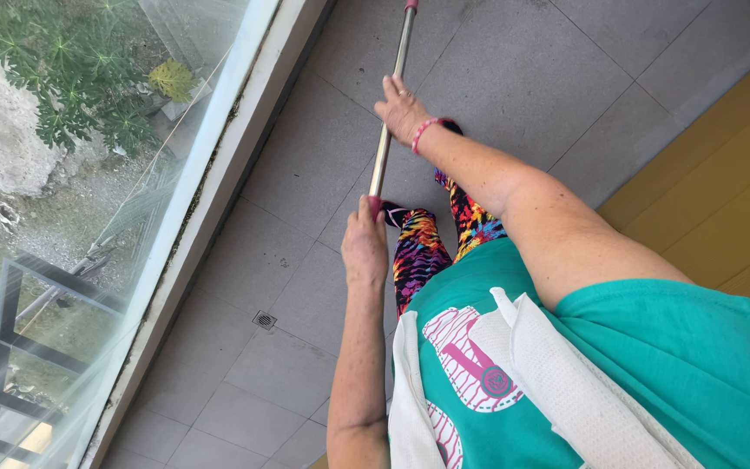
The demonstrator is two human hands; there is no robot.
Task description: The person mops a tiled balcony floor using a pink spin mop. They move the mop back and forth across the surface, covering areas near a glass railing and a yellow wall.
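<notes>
A shiny metal pole [395, 74] with pink fittings runs from the top edge down to the middle of the view, over a grey tiled floor [514, 78]. My right hand [401, 108], with a pink bracelet on its wrist, grips the pole partway along. My left hand [365, 247] is closed around the pole's pink-capped near end. The pole's far end is cut off by the top edge. Below my hands I see my teal shirt [653, 373] and multicoloured leggings [418, 252]. A white cloth [566, 382] hangs over my chest.
A glass panel [88, 217] in a white frame [210, 208] lines the left side, with plants and metal stairs outside. A small square floor drain [264, 320] sits near the frame. A yellow wall [722, 191] stands at the right.
</notes>
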